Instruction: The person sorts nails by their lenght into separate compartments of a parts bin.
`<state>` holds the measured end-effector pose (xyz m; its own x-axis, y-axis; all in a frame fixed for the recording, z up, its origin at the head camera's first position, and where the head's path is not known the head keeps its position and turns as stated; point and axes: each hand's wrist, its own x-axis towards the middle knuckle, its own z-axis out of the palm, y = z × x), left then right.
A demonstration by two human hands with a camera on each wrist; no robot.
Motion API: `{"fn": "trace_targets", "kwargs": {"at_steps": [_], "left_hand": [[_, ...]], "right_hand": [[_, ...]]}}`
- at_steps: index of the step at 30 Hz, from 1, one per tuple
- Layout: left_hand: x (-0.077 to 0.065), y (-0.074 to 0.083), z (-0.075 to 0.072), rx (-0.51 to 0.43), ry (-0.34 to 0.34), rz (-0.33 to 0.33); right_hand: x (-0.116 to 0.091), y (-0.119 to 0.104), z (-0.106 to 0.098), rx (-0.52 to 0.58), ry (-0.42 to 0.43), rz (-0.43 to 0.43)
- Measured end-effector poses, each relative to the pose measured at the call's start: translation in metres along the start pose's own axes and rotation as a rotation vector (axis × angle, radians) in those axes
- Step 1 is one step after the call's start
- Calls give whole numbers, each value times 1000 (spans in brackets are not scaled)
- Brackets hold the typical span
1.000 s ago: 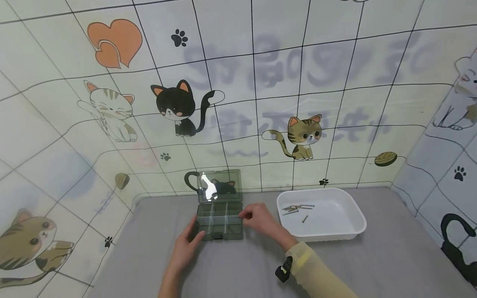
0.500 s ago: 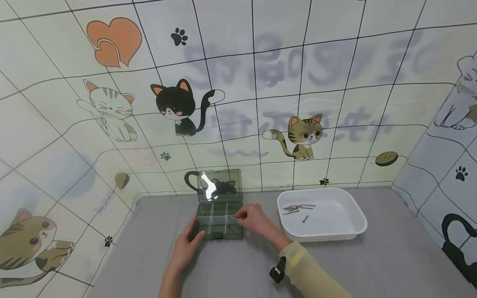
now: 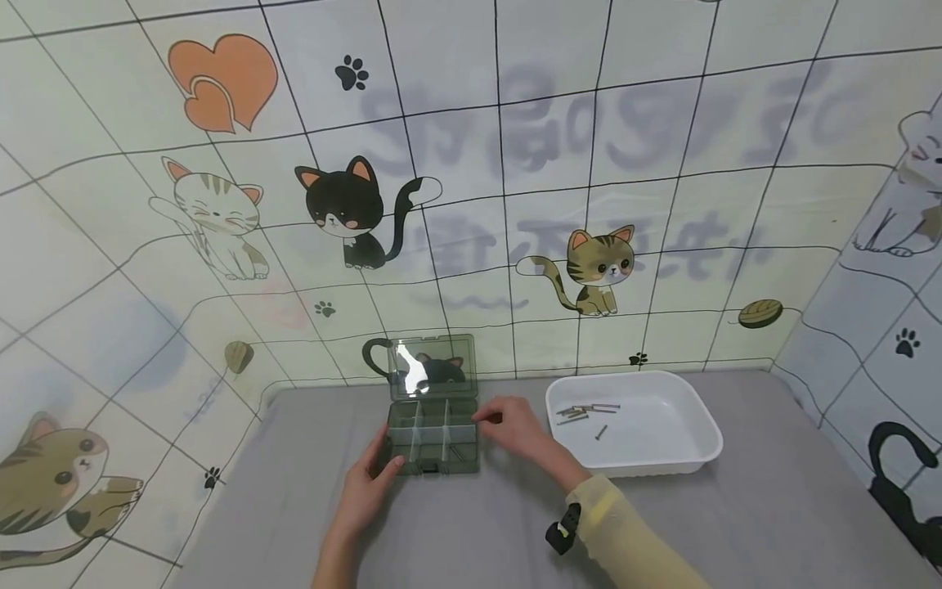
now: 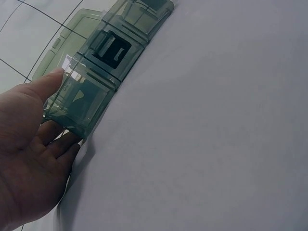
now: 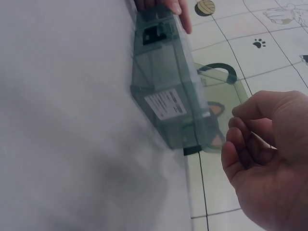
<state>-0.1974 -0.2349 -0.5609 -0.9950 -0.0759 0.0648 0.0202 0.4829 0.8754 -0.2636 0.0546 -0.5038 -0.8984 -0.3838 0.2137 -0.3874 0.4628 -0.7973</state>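
A green see-through compartment box (image 3: pixel 430 466) stands on the grey cloth, its lid (image 3: pixel 432 366) raised against the wall. My left hand (image 3: pixel 368 487) grips the box's left end; in the left wrist view the thumb lies on the upper edge and the fingers reach under the side. My right hand (image 3: pixel 515 429) is at the box's right rim. The right wrist view shows its fingers curled, with nothing visible between the tips. Thin metal pieces (image 3: pixel 456 452), like screws or nails, lie in the front right compartment.
A white tray (image 3: pixel 662 470) stands on the cloth to the right, behind my right forearm. Several brass-coloured screws or nails (image 3: pixel 581 411) lie in its left part. A cat-printed sheet (image 3: pixel 471 245) hangs as a wall close behind the box.
Half a second ago my right hand held a thin metal piece over the box; it has since drawn back right, and another piece shows in the front right compartment. My left hand stayed put.
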Motion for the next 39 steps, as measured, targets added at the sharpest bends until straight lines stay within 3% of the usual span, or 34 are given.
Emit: {"fn": "trace_targets", "kwargs": {"at_steps": [15, 28, 39], "left_hand": [[0, 0, -2, -5, -7, -10], [-1, 0, -3, -10, -20, -18], [-1, 3, -2, -14, -29, -21]], "right_hand": [[-20, 12, -55, 80, -8, -21], [-31, 38, -95, 75, 24, 93], [-39, 76, -122, -51, 77, 172]]}}
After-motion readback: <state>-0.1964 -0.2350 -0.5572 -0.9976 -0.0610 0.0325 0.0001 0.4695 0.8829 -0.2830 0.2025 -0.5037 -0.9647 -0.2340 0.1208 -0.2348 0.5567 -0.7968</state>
